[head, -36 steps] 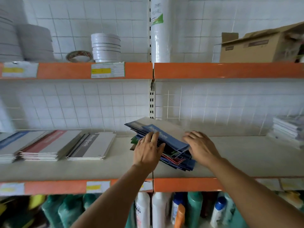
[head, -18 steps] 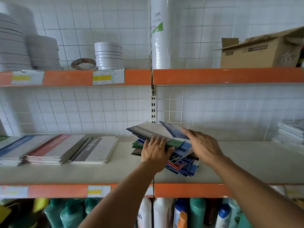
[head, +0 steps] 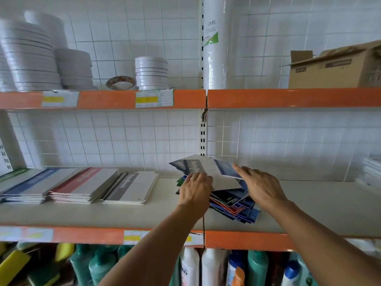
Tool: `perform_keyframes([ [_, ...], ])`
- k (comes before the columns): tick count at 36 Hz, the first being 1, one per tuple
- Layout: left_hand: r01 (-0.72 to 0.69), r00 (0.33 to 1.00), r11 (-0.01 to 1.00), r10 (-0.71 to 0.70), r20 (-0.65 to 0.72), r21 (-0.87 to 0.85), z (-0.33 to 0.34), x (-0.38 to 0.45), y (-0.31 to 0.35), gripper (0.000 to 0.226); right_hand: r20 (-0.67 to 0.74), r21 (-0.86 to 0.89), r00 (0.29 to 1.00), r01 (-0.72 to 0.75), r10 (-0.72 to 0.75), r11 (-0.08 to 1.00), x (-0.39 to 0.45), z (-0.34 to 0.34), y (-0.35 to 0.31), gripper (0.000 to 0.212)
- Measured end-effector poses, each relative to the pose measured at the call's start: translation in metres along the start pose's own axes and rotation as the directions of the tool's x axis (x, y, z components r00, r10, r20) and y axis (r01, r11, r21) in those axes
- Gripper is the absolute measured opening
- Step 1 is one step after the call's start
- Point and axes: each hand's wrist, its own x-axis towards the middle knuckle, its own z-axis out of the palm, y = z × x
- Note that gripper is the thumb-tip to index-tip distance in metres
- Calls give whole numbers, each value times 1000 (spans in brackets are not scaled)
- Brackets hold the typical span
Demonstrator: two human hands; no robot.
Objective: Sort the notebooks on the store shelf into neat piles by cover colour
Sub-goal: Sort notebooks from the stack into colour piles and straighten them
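Note:
A messy pile of mixed notebooks lies at the middle of the shelf, with blue, red and green covers fanned out. On top sits a grey notebook, tilted up at the back. My left hand is at the pile's left side, its fingers curled at the grey notebook's near edge. My right hand reaches over the pile's right side, straight fingers resting on a blue notebook. To the left lie neat piles: grey, red and blue.
A green cover shows at the far left edge. Another stack of books lies at the far right of the shelf. Tape rolls and a cardboard box stand on the shelf above. Bottles fill the shelf below.
The view has tipped slightly upward. My right hand slid onto a blue notebook at the back of the pile. My left hand shifted from lying on the pile to its left edge.

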Motion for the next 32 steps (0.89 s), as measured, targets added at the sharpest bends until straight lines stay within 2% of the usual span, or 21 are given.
perform_keyframes([
  [3,35,998,998,-37,45,45,-3,-2,0,35,6,10,1000,19,-19,1000,-3,1,-3,65],
  [7,11,1000,992,-15,27,129,-10,-7,-1,46,15,64,999,50,-51,997,-6,4,-6,52],
  [15,17,1000,993,-14,-28,120,-19,-25,-18,35,40,168,997,62,-69,984,-12,-15,-14,83],
  [22,42,976,992,-15,-218,119,-21,-57,-65,48,34,249,997,63,-74,966,-3,-19,-36,81],
  [26,100,975,980,-62,-214,170,-34,-74,-91,51,26,259,993,104,-115,960,5,-25,-61,80],
  [32,152,975,980,-126,-183,132,-29,-97,-147,47,-1,248,987,158,-163,956,27,-32,-110,79],
])
